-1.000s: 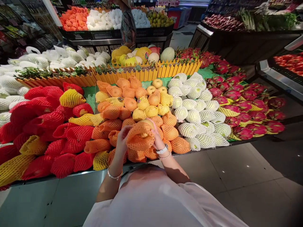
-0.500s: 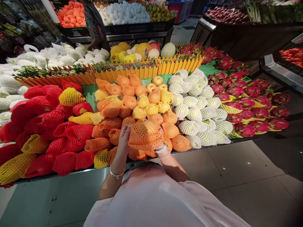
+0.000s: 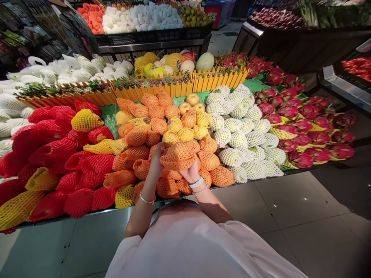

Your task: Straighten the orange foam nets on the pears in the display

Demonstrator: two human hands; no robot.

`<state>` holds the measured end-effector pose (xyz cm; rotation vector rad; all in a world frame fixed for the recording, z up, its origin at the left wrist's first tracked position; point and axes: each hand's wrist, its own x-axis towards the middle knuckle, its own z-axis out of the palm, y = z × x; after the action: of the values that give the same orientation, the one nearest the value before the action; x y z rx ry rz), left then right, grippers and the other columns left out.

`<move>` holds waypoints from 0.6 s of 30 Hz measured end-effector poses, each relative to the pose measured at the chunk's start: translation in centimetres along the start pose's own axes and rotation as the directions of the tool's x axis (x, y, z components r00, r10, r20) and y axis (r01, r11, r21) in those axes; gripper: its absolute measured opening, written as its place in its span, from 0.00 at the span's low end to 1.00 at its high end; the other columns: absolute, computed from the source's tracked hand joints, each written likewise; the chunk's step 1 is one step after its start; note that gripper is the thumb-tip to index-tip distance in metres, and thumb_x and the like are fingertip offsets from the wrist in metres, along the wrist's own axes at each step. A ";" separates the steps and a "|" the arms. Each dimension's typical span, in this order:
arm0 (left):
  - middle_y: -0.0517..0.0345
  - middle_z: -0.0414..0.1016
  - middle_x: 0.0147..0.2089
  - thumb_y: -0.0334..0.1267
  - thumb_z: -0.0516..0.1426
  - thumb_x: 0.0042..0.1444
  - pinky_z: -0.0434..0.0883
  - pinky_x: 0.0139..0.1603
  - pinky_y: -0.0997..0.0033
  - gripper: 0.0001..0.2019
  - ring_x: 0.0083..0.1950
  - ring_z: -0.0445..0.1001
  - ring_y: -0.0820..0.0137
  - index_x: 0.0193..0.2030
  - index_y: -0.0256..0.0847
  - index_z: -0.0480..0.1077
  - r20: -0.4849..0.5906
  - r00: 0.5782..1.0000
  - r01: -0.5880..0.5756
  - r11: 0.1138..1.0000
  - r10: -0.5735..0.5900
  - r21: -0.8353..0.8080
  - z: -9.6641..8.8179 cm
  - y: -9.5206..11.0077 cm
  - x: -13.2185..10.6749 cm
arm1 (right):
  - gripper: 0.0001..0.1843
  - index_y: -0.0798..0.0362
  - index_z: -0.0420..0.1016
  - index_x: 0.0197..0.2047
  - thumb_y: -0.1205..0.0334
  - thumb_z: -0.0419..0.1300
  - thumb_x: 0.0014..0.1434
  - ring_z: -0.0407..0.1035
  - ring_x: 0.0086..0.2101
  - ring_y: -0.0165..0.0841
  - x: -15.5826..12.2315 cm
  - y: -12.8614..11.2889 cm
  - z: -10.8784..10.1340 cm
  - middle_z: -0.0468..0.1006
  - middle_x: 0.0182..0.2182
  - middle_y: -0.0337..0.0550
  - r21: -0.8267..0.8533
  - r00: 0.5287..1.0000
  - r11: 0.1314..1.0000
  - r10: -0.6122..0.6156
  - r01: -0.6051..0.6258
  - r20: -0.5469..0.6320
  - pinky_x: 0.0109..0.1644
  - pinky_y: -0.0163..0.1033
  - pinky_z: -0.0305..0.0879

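Note:
Between my hands, over the front of the display, is a round fruit in an orange foam net (image 3: 178,156); the net covers most of it, so its kind is hard to tell. My left hand (image 3: 156,160) is closed against its left side, fingers partly hidden behind. My right hand (image 3: 192,172) cups it from below and the right. Around them lie more orange-netted fruits (image 3: 208,160). Just beyond are yellow-netted fruits (image 3: 185,134) and a few bare yellow-brown round pears (image 3: 192,99).
Red-netted fruits (image 3: 95,166) are heaped on the left. White-netted fruits (image 3: 232,156) and dragon fruits (image 3: 303,159) lie on the right. Behind runs a low orange picket fence (image 3: 162,90) with small plants, then melons (image 3: 205,61). A person (image 3: 77,29) stands at the far left.
The netted fruit has turned in my hands, its net now bunched snugly round it. My left hand has shifted up behind it and my right hand underneath. The person behind has moved left.

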<state>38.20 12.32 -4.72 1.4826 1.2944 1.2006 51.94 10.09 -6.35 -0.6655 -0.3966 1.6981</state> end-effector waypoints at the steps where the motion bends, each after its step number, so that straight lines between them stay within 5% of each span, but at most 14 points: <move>1: 0.61 0.67 0.30 0.38 0.54 0.58 0.65 0.33 0.73 0.27 0.30 0.66 0.72 0.65 0.39 0.60 -0.012 1.000 -0.018 0.999 0.018 0.026 0.3 -0.3 -0.6 | 0.23 0.48 0.73 0.45 0.39 0.56 0.56 0.70 0.49 0.33 -0.1 -0.2 0.4 0.77 0.48 0.39 0.061 1.000 0.998 0.015 -0.015 -0.004 0.56 0.39 0.69; 3: 0.57 0.69 0.37 0.36 0.55 0.58 0.68 0.42 0.68 0.32 0.37 0.69 0.70 0.70 0.43 0.55 -0.077 0.995 -0.062 0.994 0.069 0.090 0.8 -0.9 -1.5 | 0.21 0.50 0.73 0.47 0.45 0.47 0.65 0.71 0.47 0.30 -0.3 -0.6 1.2 0.78 0.47 0.39 0.154 0.997 0.986 0.074 -0.071 -0.016 0.53 0.36 0.70; 7: 0.44 0.66 0.55 0.38 0.54 0.60 0.68 0.57 0.55 0.21 0.53 0.70 0.59 0.59 0.37 0.70 -0.221 0.927 -0.254 0.940 0.304 0.227 0.4 -1.9 -2.4 | 0.25 0.53 0.74 0.47 0.48 0.40 0.69 0.73 0.42 0.30 -0.5 -1.1 2.4 0.79 0.44 0.41 0.180 0.978 0.965 0.205 -0.193 -0.048 0.45 0.36 0.73; 10: 0.50 0.53 0.71 0.39 0.50 0.63 0.52 0.73 0.51 0.27 0.72 0.52 0.56 0.70 0.43 0.58 0.036 0.901 -0.431 0.902 0.431 -0.011 -1.3 -2.1 -3.0 | 0.21 0.52 0.75 0.44 0.48 0.47 0.66 0.73 0.41 0.33 -0.1 -1.0 2.6 0.79 0.43 0.41 0.129 0.977 0.972 0.205 -0.195 -0.065 0.45 0.38 0.74; 13: 0.58 0.33 0.76 0.43 0.48 0.65 0.40 0.74 0.47 0.36 0.76 0.34 0.59 0.75 0.54 0.32 0.293 0.870 -0.368 0.917 0.397 -0.151 -3.0 -2.1 -3.6 | 0.17 0.51 0.75 0.40 0.50 0.51 0.63 0.72 0.41 0.34 0.5 -0.4 2.5 0.79 0.41 0.41 -0.032 0.995 0.996 0.082 -0.085 -0.062 0.50 0.40 0.72; 15: 0.54 0.28 0.76 0.48 0.56 0.61 0.42 0.73 0.41 0.47 0.76 0.32 0.55 0.74 0.56 0.24 0.319 0.872 -0.387 0.922 0.371 -0.015 -3.3 -2.4 -3.8 | 0.15 0.50 0.75 0.40 0.51 0.52 0.62 0.72 0.42 0.34 0.8 0.4 2.4 0.79 0.39 0.42 -0.132 0.999 0.991 0.019 -0.025 -0.046 0.52 0.41 0.71; 18: 0.44 0.38 0.74 0.50 0.67 0.48 0.47 0.72 0.40 0.56 0.75 0.40 0.50 0.74 0.53 0.34 0.174 0.858 -0.509 0.844 0.483 0.168 -2.9 -3.4 -3.8 | 0.15 0.51 0.75 0.39 0.49 0.55 0.61 0.71 0.43 0.34 1.1 1.6 2.4 0.78 0.35 0.43 -0.266 0.998 0.963 -0.056 0.052 -0.006 0.53 0.41 0.70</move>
<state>34.53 9.05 -7.88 2.1062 0.9975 1.2905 49.08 10.95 -5.70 -0.8532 -0.6356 1.6019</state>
